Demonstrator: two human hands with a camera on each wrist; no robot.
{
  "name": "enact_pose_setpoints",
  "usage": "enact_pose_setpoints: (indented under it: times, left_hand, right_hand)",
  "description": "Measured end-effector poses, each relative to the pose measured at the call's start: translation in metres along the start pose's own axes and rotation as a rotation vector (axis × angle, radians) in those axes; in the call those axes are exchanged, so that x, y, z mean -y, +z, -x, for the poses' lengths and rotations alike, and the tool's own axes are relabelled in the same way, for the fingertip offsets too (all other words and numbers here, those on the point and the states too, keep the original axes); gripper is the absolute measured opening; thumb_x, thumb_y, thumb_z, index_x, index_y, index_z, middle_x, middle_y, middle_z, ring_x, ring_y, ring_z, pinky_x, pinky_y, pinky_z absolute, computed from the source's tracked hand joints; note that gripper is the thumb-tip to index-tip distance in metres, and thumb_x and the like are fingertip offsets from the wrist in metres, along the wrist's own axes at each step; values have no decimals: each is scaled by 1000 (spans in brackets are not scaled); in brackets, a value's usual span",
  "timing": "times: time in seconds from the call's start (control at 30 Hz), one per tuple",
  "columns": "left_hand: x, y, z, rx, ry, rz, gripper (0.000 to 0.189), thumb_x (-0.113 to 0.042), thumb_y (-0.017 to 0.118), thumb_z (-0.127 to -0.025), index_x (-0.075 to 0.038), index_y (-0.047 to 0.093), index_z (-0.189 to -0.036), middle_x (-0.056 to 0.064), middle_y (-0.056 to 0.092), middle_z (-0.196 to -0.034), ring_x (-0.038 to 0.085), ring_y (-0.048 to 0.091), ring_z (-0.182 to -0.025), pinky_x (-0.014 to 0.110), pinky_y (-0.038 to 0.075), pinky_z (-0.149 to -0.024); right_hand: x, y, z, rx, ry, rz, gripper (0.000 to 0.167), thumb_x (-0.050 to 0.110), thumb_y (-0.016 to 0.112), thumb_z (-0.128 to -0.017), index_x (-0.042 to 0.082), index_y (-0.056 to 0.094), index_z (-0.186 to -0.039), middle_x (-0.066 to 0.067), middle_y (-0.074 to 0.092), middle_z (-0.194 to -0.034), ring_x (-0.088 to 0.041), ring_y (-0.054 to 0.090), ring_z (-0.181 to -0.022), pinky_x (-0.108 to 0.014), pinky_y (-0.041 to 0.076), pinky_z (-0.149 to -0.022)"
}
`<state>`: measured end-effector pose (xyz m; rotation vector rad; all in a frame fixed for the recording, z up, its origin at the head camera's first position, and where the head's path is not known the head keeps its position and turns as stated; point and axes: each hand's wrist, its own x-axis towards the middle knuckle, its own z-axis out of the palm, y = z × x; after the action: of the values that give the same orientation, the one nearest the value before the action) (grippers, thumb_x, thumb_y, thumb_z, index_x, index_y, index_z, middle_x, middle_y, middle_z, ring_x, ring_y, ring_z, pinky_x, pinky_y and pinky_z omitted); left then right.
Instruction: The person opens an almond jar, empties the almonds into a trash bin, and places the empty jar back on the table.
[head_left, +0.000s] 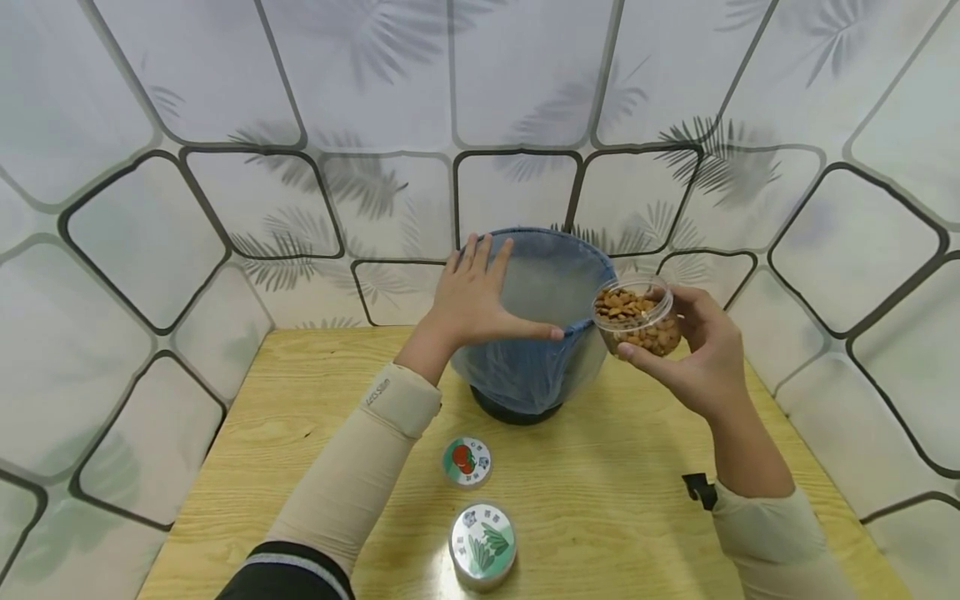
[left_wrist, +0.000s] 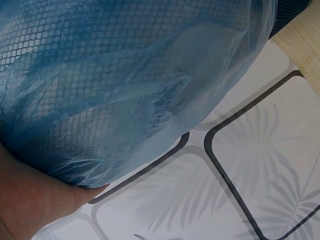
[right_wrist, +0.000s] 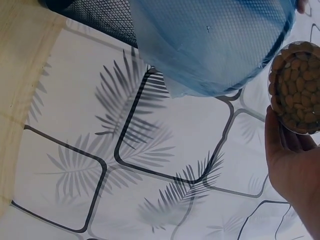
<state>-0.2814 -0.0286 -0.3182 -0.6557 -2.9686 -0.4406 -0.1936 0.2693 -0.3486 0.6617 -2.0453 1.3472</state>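
Observation:
A mesh waste bin [right_wrist: 92, 17] lined with a blue plastic bag [head_left: 517, 367] stands on the table, tilted in the head view. My left hand [head_left: 474, 302] rests at the bin's left rim, its fingers straight and spread, the thumb across the near side. In the left wrist view its edge [left_wrist: 40, 200] lies against the blue bag. To the right of the rim my right hand [head_left: 705, 354] grips a clear plastic jar [head_left: 663, 312] without a lid, with almonds [head_left: 626, 307] inside. The right wrist view shows the almonds [right_wrist: 297, 92] through the jar's bottom.
On the wooden table [head_left: 600, 500], in front of the bin, lies a round lid [head_left: 467, 462] with a tomato picture. Nearer me stands a closed jar [head_left: 482, 546] with a green vegetable on its label. Patterned walls [head_left: 397, 75] enclose the table's back and sides.

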Motion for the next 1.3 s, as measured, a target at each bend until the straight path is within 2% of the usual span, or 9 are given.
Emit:
enact_pose_setpoints:
  times: [0.2,0.43,0.83,0.9,1.13,1.3]
  left_hand:
    - [0,0,0,9,-6,-5,144,-99,62,-68,-23,-2,-173,15,0,-180,36,-6,-167,60,5,-134]
    - [2,2,-2,17,-12,-4,145,-100,62,-67,-24,-3,-173,14,-1,-180,34,-7,-167,60,2,-134]
    - [3,4,-3,6,-2,8,146,-100,62,-67,-21,2,-173,15,0,-180,35,-6,-167,60,2,-134]
    - [3,4,-2,6,-2,6,146,-100,62,-67,-21,2,-173,15,0,-180,36,-6,-167,60,2,-134]
    - [3,4,-3,-2,4,2,145,-99,63,-67,-21,2,-173,15,1,-180,36,-5,-167,60,2,-135]
    - [3,3,-2,-2,5,2,145,-99,63,-67,-20,4,-173,16,3,-180,36,-4,-167,61,3,-134]
  right_hand:
    - [0,-1,-6,-20,26,23,78,-22,88,-64,-11,60,-137,-2,68,-131,-4,68,-106,-10,55,-83]
    - [1,-2,-14,-39,57,124,79,-16,91,-67,-5,62,-139,11,65,-126,-1,65,-109,-8,52,-89]
    - [-1,-1,-27,-67,56,177,79,-12,95,-65,-1,65,-137,17,61,-124,0,61,-114,-9,49,-94]
    - [-2,-2,-30,-74,54,192,80,-11,95,-64,-1,65,-137,15,62,-125,1,60,-115,-8,49,-94]
    - [-2,-3,-41,-81,90,252,83,-6,97,-65,-3,62,-140,-10,64,-131,5,56,-117,-9,46,-100]
    - [-1,-3,-45,-61,111,293,86,0,99,-67,-1,60,-144,-15,62,-135,7,51,-119,-10,44,-103]
